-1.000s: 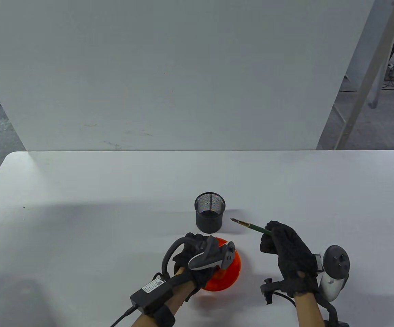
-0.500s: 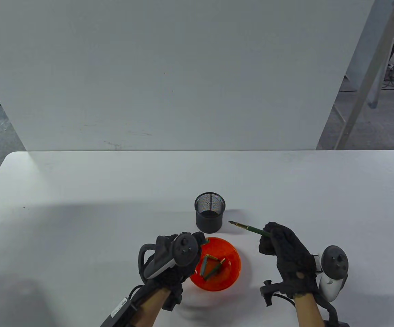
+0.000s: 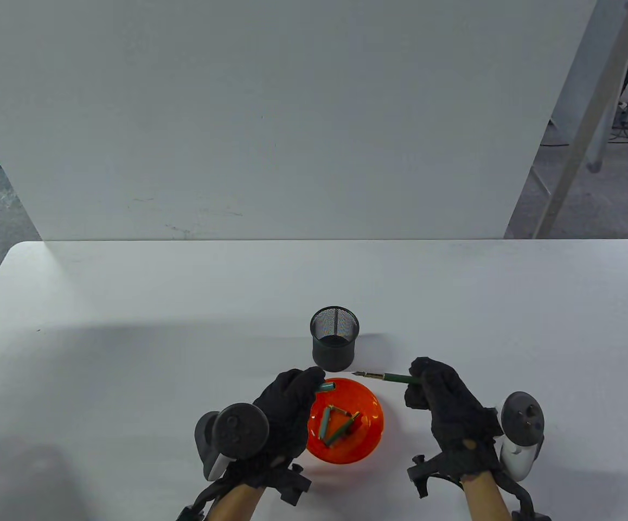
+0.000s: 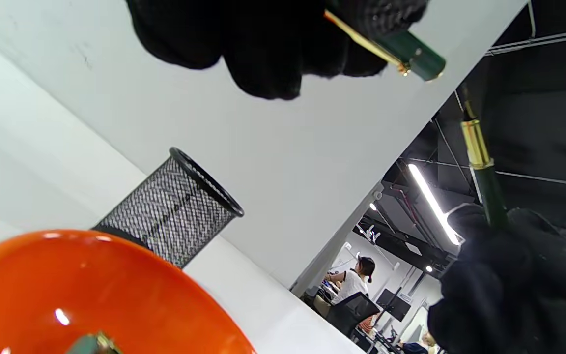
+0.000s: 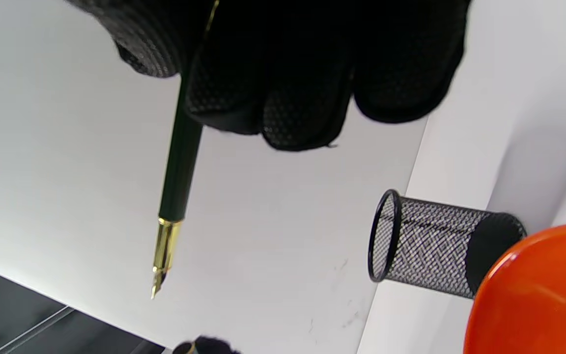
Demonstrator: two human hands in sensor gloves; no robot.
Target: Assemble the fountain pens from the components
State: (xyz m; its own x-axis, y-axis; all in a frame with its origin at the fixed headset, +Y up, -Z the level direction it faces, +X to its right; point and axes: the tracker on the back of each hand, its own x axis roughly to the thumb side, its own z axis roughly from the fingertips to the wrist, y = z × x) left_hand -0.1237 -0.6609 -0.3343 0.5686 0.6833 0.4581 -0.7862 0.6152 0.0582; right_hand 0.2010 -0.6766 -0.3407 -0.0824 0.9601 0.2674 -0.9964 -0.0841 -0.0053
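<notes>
My left hand (image 3: 287, 401) grips a green pen cap (image 3: 325, 386) over the left rim of the orange bowl (image 3: 371, 434); the cap's open end points right. The cap with its gold clip also shows in the left wrist view (image 4: 410, 51). My right hand (image 3: 439, 399) grips a green pen body (image 3: 390, 377) with a gold nib pointing left toward the cap. The pen shows in the right wrist view (image 5: 177, 172) and in the left wrist view (image 4: 484, 177). The nib and cap are a short gap apart. Several green and gold pen parts (image 3: 338, 423) lie in the bowl.
A black mesh pen cup (image 3: 334, 337) stands upright just behind the bowl, also in the left wrist view (image 4: 170, 216) and right wrist view (image 5: 435, 246). A white board stands at the table's far edge (image 3: 270, 119). White tabletop (image 3: 129, 325) spreads left and right.
My left hand rose out of the bowl holding a green cap and turned it toward the right. My right hand moved the pen left and lower, nib toward the cap.
</notes>
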